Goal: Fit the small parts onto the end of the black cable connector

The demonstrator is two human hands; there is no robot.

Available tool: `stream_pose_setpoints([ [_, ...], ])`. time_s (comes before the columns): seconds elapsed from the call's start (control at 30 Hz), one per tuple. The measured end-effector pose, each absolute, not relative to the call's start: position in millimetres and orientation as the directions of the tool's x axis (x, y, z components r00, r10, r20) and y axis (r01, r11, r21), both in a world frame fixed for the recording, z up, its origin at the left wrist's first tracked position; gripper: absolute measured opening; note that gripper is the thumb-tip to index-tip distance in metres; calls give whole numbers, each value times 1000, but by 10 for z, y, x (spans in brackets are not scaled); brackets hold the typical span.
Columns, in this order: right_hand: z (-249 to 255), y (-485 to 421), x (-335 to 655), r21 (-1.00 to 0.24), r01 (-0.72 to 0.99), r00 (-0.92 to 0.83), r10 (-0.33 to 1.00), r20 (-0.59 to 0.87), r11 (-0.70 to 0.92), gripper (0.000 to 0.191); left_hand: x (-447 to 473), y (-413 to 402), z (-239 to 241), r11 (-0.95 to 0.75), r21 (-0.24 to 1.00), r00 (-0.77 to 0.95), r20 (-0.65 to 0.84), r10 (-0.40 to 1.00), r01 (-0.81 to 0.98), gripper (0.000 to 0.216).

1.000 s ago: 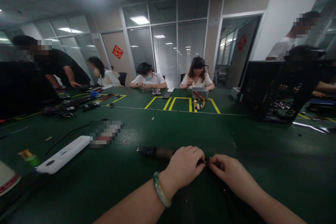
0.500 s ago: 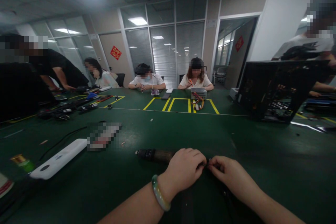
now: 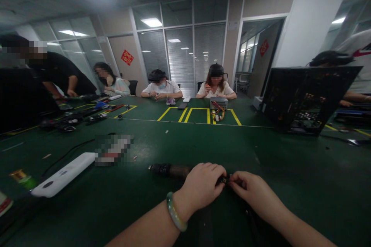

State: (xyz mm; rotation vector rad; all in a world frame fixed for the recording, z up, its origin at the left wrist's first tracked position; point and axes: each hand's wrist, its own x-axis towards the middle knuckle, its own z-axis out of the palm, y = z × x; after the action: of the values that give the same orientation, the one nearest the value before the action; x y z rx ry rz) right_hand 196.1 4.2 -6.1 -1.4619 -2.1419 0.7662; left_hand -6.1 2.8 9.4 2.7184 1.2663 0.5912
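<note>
A dark, cylindrical electric screwdriver (image 3: 171, 170) lies across the green table, its metal bit end facing left. My left hand (image 3: 204, 183), with a green bangle on its wrist, is closed round the rear part of the body. At the tool's back end a small dark end piece with bright specks (image 3: 224, 180) shows between the two hands. My right hand (image 3: 247, 185) pinches at that end with thumb and fingers, where a black cord (image 3: 248, 214) seems to run down toward me. The fingertips hide exactly what they pinch.
To the left are a white power strip (image 3: 65, 174), a small green bottle (image 3: 24, 179) and cables. A black computer case (image 3: 307, 100) stands at the right. A power supply with coloured wires (image 3: 218, 104) sits across the table. Several people work around it.
My hands have opened a slight gap at the tool's rear end, so the small end piece now shows between them. The person at the right has bent down behind the case.
</note>
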Motion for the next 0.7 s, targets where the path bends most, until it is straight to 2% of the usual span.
stream_pose_setpoints([
  [0.13,-77,42,1962,-669,689,-338,940,46,281,17,-60,29,80,-621,252,545,313,778,742,17],
  [0.33,-104,57,1969,-679,676,-354,934,43,287,16,-70,41,90,-675,243,602,313,735,697,5],
  [0.57,-79,39,1966,-686,677,-347,938,20,266,17,-63,42,56,-612,274,528,323,785,742,16],
  [0.7,-81,40,1969,-674,685,-346,938,35,277,16,-65,51,43,-637,254,562,313,766,728,9],
])
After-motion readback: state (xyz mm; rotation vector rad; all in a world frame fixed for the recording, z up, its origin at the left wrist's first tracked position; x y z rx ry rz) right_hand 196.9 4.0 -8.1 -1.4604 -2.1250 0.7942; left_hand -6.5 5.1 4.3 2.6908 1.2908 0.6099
